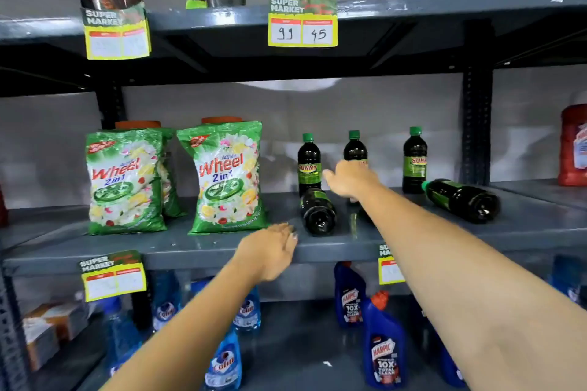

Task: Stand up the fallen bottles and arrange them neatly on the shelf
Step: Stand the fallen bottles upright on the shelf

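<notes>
Two dark bottles lay fallen on the grey metal shelf (524,232), and three more of the same kind stood upright behind them. At the far left stood two glossy green detergent bags (127,181), soft and crinkled, well clear of the work. The left hand (270,251) hovered at the shelf's front lip, palm down, fingers loosely spread and holding nothing; the near fallen bottle (317,211) lay just to its right and slightly beyond. That bottle's long axis ran front to back, its rounded base toward the camera and its neck pointing in toward the upright left bottle (309,165), which it seemed to touch or nearly touch. The left hand was the nearer to it, so righting it looked likely to mean gripping the base end and swinging it up. The right hand (349,181) reached deeper, in front of the middle bottle (355,149); whether its fingers were closed on that bottle could not be told. An upright right bottle (414,162) stood farther along, and the second fallen bottle (463,198) lay beside it, green cap to the left, base to the right and forward. All were smooth plastic cylinders with green screw caps and green labels, likely to roll if nudged.
</notes>
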Action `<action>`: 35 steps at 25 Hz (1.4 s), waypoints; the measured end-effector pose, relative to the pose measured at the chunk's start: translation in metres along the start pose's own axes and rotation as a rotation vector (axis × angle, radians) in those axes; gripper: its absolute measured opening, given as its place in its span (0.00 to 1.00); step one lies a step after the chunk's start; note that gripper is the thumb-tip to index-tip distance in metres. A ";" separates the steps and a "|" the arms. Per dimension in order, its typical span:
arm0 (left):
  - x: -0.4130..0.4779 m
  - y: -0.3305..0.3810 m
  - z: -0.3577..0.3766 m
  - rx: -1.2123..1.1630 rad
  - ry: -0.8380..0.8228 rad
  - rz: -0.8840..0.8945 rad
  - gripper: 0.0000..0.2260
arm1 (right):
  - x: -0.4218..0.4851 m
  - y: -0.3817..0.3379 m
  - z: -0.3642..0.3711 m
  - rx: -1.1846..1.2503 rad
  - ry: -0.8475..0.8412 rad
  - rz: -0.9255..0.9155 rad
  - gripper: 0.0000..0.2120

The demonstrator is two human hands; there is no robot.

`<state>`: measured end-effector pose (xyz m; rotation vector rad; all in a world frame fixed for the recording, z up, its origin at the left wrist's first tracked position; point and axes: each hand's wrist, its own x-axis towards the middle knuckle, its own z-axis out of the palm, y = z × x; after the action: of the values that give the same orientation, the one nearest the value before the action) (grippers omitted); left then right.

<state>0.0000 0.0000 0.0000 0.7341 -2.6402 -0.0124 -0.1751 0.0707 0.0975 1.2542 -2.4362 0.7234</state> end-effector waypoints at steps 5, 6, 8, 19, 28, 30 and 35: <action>0.002 -0.006 0.019 0.073 0.129 0.030 0.21 | -0.006 -0.027 0.026 0.390 -0.555 0.350 0.34; 0.004 -0.007 0.020 0.074 0.152 0.034 0.21 | -0.004 -0.028 0.029 0.416 -0.569 0.371 0.33; 0.003 -0.009 0.021 0.094 0.199 0.036 0.21 | 0.005 -0.025 0.037 0.419 -0.472 0.373 0.34; -0.004 0.000 0.022 0.100 0.307 0.021 0.29 | 0.008 -0.007 0.076 0.644 0.211 0.127 0.34; -0.007 0.002 0.021 0.103 0.261 -0.065 0.21 | 0.018 0.010 0.089 0.814 -0.010 0.141 0.32; -0.007 0.001 0.022 0.101 0.272 -0.072 0.21 | 0.014 0.008 0.090 0.707 0.074 0.160 0.37; -0.006 0.002 0.023 0.088 0.351 -0.013 0.28 | 0.021 0.012 0.087 0.738 -0.101 0.159 0.49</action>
<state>-0.0054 0.0026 -0.0234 0.7098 -2.3119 0.2115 -0.2006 0.0137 0.0316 1.3479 -2.4430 1.7530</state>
